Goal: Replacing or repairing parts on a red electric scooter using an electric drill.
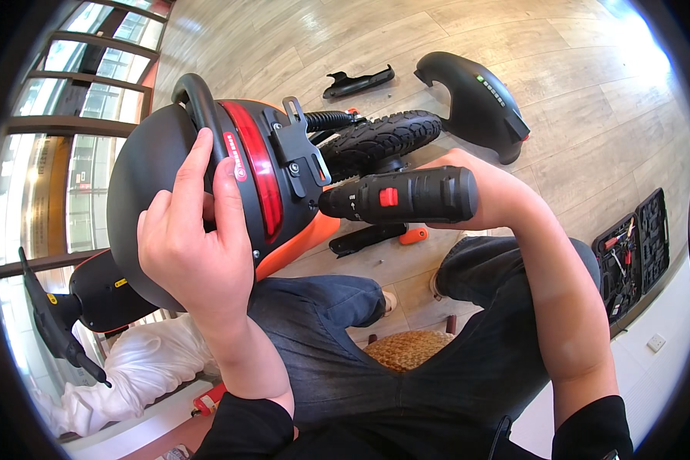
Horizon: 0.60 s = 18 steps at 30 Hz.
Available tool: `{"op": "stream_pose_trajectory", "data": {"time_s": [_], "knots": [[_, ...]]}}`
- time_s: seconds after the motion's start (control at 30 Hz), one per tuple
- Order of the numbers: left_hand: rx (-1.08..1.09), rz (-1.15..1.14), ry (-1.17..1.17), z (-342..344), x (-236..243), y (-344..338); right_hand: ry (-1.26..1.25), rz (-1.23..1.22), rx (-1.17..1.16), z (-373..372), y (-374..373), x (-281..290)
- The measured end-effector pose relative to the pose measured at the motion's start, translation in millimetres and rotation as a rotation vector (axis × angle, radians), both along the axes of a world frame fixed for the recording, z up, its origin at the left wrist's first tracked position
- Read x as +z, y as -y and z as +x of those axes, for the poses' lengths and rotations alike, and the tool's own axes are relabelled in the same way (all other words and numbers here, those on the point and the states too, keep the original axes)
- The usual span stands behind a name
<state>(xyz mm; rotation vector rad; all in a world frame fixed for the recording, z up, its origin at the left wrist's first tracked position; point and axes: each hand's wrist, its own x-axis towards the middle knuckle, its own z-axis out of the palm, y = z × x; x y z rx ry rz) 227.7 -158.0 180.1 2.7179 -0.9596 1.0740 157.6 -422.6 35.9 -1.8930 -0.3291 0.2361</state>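
Note:
In front of me on the left is an electric scooter with a black seat (142, 199), a red tail light (254, 165) and a metal plate bracket (295, 146). My right hand (468, 172) grips a black cordless drill (429, 198) with a red switch. The drill lies level, its nose against or very near a screw point below the bracket; exact contact cannot be made out. My left hand (195, 230) touches the black grab rail (201, 103) behind the seat. Its index finger and thumb are stretched apart, and the other fingers curl.
A large black cover (483, 107) and a thin black part (358, 81) lie on the wood floor beyond the rear tyre (391, 142). Another black part (368, 239) lies below the drill. An opened tool case (629, 257) is at right. White sheeting (142, 364) lies lower left.

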Motion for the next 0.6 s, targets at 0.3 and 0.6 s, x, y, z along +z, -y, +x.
{"op": "stream_pose_trajectory", "data": {"time_s": [0.3, 0.6], "knots": [[-0.016, 0.008, 0.006, 0.3, -0.5, -0.5, -0.090, 0.105, -0.032, -5.4, -1.7, 5.9], [-0.192, -0.003, -0.078, -37.3, -8.5, -45.8, -0.060, -0.066, 0.000, -15.6, 9.4, 48.5]]}}
